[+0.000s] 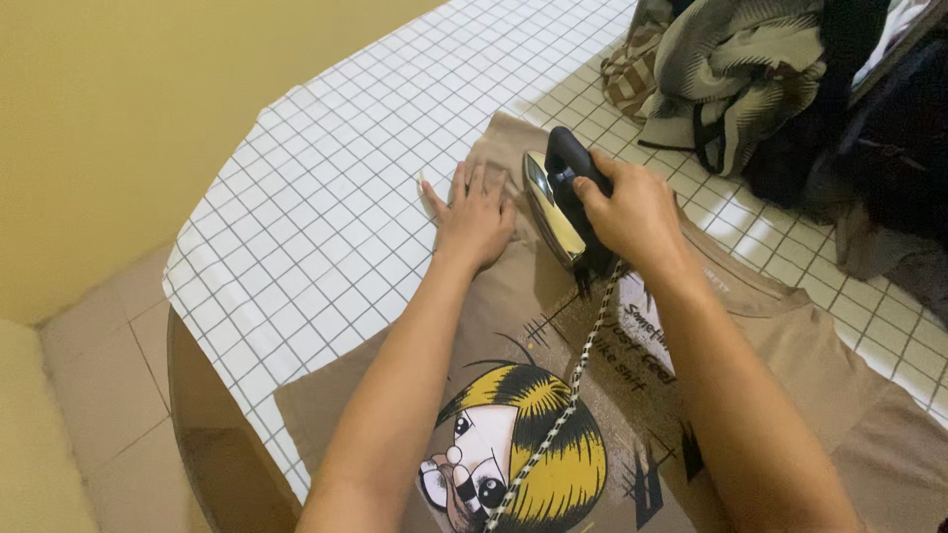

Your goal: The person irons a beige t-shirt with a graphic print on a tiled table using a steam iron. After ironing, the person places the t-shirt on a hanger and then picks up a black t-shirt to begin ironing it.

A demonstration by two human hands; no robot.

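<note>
The iron (555,202) has a glossy, mirror-bright metal soleplate and a matt black plastic handle. Its cord (558,415) is braided fabric, black and white. The brown T-shirt (790,365) is soft matt cloth, its cartoon print smoother. The checked table cover (326,207) looks smooth.

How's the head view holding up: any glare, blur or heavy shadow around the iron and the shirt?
Head view: sharp at centre; the black-handled iron with shiny metal soleplate shows a bright reflection. The right hand grips it; the left hand presses the tan printed T-shirt, casting soft shadows. The dark clothes pile loses detail.
</note>
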